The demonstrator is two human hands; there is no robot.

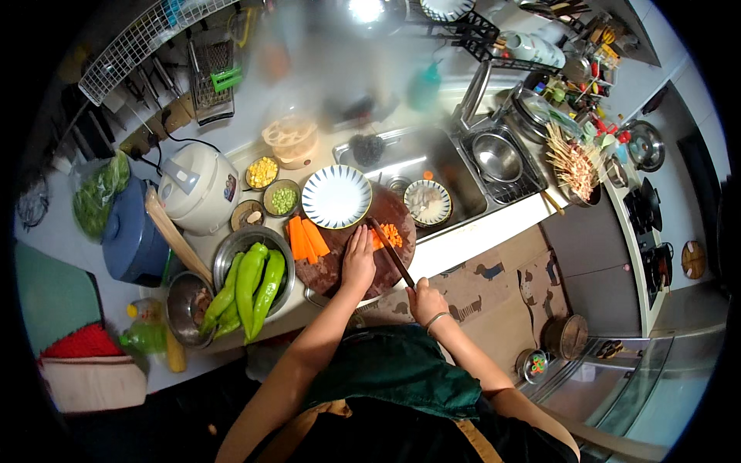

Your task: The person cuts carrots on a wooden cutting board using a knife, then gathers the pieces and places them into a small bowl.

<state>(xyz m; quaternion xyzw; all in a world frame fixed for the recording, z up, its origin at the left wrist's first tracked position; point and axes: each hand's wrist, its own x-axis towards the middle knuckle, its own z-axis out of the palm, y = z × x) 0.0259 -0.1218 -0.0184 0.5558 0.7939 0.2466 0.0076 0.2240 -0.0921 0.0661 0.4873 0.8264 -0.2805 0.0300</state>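
Observation:
My right hand (427,302) grips the handle of a kitchen knife (396,258), whose blade lies across a round wooden cutting board (321,279). Diced carrot (393,235) sits in a small pile by the blade, mostly on its right. Just left of the blade, my left hand (359,260) is laid on the board with its fingers close together; whatever is under the fingertips is hidden. Thick carrot slices (305,238) lie at the board's left edge. A white plate with a blue-striped rim (336,197) rests over the board's far edge.
Left of the board, a steel bowl (290,276) holds long green peppers (253,283). Small bowls of corn kernels (262,172) and chopped green vegetable (283,200) stand behind. A rice cooker (200,188) is further left. The sink (463,191) holds a striped bowl (427,202).

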